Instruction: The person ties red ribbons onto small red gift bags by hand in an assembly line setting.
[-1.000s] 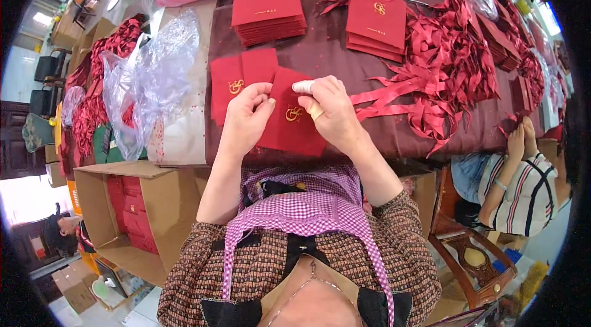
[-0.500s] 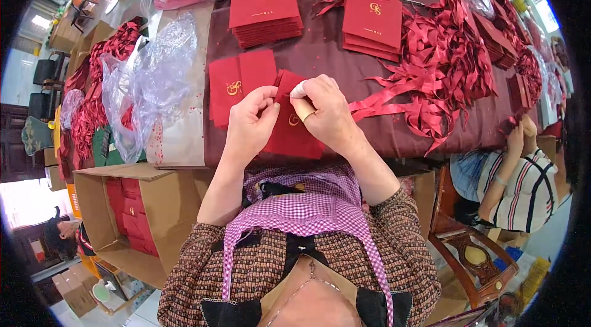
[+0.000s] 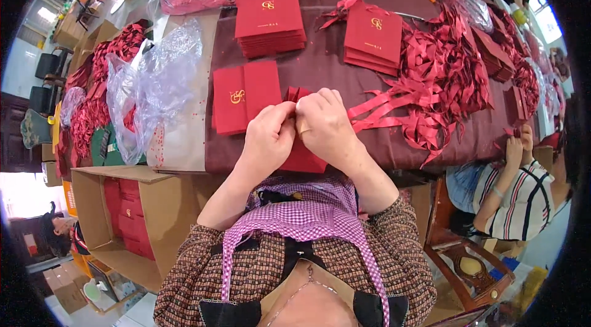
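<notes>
My left hand (image 3: 271, 136) and my right hand (image 3: 326, 123) meet, knuckles close together, over a small dark-red paper gift bag (image 3: 303, 159) at the table's near edge. Both are closed, with fingers pinching at the bag's upper part. Whether a ribbon is between the fingertips is hidden. Tape wraps part of my right hand's fingers. Just left of my hands lie flat red bags (image 3: 261, 84) with a gold emblem. Beyond them rises a neat stack of red bags (image 3: 269, 22).
Red bags with a ribbon handle (image 3: 373, 36) lie beyond my right hand, beside a heap of loose red ribbons (image 3: 440, 75). Clear plastic wrapping (image 3: 163, 81) covers the left side. An open carton (image 3: 178, 210) holds red bags. At the right, a person in stripes (image 3: 517, 198) works.
My hands have drawn together over the bag, the right one turning its knuckles upward. The view has shifted slightly, so the table's things appear a little lower.
</notes>
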### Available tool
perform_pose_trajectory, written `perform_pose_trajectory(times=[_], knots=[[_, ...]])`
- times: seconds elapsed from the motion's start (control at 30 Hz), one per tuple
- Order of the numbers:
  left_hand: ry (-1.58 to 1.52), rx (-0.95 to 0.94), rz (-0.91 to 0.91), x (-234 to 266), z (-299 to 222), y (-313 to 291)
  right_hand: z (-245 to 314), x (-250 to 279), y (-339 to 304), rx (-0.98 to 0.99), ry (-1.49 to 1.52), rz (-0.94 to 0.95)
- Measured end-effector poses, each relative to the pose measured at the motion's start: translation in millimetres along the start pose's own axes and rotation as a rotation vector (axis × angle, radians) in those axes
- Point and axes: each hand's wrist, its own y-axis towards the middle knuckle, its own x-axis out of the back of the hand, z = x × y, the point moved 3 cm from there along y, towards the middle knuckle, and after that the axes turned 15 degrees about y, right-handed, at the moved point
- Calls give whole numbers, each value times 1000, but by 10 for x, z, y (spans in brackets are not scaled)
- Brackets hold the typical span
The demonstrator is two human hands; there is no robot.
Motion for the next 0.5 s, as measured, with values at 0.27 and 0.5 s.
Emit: perform_pose_trajectory(times=[0.27,0.5], knots=[[-7,-247,99,86,2,80,-81,269,-45,-278,409,19],[-129,-190,76,-3,125,124,-15,382,4,-256,361,110]])
